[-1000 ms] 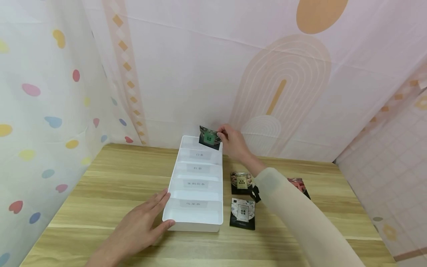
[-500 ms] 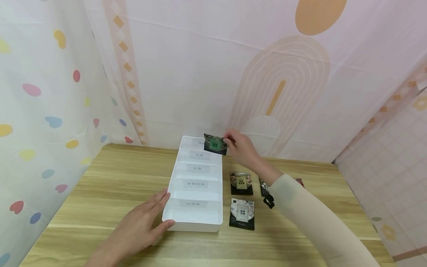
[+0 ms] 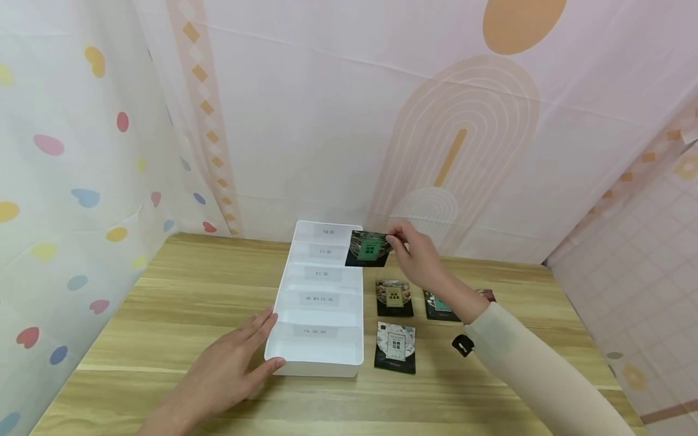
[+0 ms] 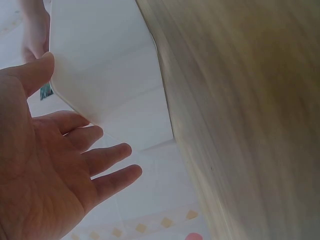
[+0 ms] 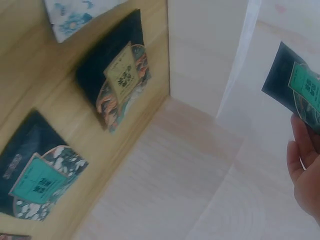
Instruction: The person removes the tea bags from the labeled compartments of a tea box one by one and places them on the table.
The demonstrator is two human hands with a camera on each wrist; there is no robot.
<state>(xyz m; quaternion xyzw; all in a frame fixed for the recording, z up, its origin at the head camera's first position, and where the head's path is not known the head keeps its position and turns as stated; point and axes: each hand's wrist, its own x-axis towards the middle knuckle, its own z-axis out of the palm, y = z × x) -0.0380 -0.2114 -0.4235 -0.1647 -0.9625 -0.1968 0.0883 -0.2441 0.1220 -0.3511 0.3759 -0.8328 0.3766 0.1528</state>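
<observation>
My right hand point(image 3: 420, 254) pinches a black tea sachet with a green label point(image 3: 369, 248) by its edge. The sachet is held up over the right rim of a long white box point(image 3: 316, 369), near its far end. That box has several compartments in a row, each with a printed label. In the right wrist view the sachet point(image 5: 295, 80) sits above the fingers. My left hand point(image 3: 229, 357) rests against the box's near left corner. In the left wrist view the thumb touches the box wall point(image 4: 110, 75), and the fingers of the left hand point(image 4: 60, 160) are loosely extended.
Right of the box lie a yellow-labelled sachet point(image 3: 395, 298), a white-patterned sachet point(image 3: 395, 347) and a teal-labelled sachet point(image 3: 442, 307). A reddish sachet point(image 3: 487, 295) is partly covered by the right arm. Behind the wooden table point(image 3: 218, 272) hangs a patterned curtain point(image 3: 305, 121).
My right hand has drawn the green-labelled sachet rightward and nearer, off the far compartment, whose label now shows. The teal-labelled sachet has come into view. My left hand has stayed put.
</observation>
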